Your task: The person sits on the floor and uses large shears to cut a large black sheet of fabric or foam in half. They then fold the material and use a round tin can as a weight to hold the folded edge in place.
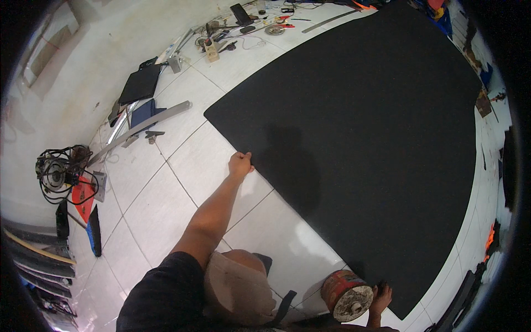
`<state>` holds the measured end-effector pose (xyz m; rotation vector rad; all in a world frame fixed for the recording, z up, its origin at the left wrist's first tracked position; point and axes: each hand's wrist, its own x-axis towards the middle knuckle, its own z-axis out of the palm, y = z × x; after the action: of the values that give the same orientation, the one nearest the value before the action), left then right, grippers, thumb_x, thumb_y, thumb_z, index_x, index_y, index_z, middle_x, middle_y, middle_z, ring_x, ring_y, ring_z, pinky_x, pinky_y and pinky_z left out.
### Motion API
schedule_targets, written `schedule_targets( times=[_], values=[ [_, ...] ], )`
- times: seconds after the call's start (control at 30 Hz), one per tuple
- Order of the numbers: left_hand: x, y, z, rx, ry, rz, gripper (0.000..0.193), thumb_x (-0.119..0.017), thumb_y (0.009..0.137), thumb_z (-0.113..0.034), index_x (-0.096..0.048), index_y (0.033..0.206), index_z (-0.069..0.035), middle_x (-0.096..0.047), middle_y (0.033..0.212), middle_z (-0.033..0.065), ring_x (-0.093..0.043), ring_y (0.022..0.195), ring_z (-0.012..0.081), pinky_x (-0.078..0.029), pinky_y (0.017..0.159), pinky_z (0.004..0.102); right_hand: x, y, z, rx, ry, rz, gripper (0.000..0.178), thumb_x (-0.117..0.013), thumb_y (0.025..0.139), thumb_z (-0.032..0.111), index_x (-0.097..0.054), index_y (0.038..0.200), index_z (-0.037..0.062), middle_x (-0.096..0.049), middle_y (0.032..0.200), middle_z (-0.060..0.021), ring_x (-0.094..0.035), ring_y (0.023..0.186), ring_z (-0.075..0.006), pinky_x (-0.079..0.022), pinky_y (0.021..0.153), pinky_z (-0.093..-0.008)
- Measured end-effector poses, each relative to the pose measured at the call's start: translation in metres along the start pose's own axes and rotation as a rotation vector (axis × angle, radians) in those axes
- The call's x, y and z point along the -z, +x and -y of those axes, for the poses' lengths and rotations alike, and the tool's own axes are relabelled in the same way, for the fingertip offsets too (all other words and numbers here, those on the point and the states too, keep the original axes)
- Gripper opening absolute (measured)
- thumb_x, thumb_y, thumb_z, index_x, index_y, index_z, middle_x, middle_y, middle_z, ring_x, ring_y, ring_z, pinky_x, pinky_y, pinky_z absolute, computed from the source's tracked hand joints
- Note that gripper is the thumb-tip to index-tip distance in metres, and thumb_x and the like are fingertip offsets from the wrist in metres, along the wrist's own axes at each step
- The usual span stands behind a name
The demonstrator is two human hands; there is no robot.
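Note:
A large black sheet (376,133), which looks like rubber or foam matting, lies spread over the white tiled floor. My left hand (241,163) is closed on its near-left edge, with the arm stretched forward. Farther right along that same edge, my right hand (380,297) has its fingers curled over the sheet close to its near corner. Just left of the right hand is a worn red can (345,293) with a crusted grey top and a knob in the middle. My head's shadow falls across the sheet.
Against the left wall are a coiled black cable (58,174), a long metal strip (141,127) and a black flat case (140,84). Scattered small tools (221,41) lie at the far left. Curved dark pieces (41,260) are stacked at lower left, and more dark strips (462,299) lie at lower right.

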<state>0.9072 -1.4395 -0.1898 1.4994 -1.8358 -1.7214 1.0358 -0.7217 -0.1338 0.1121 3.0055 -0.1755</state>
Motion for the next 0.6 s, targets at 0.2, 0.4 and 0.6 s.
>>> schedule_targets(
  times=[0.2,0.4,0.6],
  values=[
    [0.003,0.014,0.008,-0.024,0.024,-0.041,0.030,-0.067,0.093,-0.023,-0.057,0.077,0.000,-0.060,0.061,0.0120,-0.063,0.047,0.0207,-0.052,0.045,0.0302,-0.010,-0.003,-0.006,-0.003,-0.008,0.002,0.034,-0.068,0.088,0.025,-0.062,0.114,0.0036,-0.061,0.109,-0.0164,-0.058,0.102,-0.0397,-0.043,0.086,-0.0537],
    [-0.034,-0.028,-0.004,-0.307,0.529,-0.360,0.034,-0.070,0.087,-0.020,-0.055,0.110,0.000,-0.058,0.116,0.0249,-0.059,0.109,0.0358,-0.048,0.091,0.0472,0.004,0.003,-0.021,0.032,-0.093,0.070,0.037,-0.071,0.085,0.029,-0.067,0.114,0.0059,-0.063,0.103,-0.0182,-0.060,0.101,-0.0398,-0.044,0.087,-0.0551],
    [-0.066,-0.121,0.002,-1.151,1.129,0.334,0.076,-0.056,0.095,-0.047,-0.031,0.151,-0.003,-0.023,0.156,0.0276,-0.024,0.144,0.0450,-0.020,0.117,0.0542,0.021,0.015,-0.001,0.137,0.046,0.125,0.045,-0.074,0.082,0.035,-0.067,0.114,0.0044,-0.063,0.098,-0.0198,-0.062,0.094,-0.0409,-0.049,0.079,-0.0537]
  ],
)
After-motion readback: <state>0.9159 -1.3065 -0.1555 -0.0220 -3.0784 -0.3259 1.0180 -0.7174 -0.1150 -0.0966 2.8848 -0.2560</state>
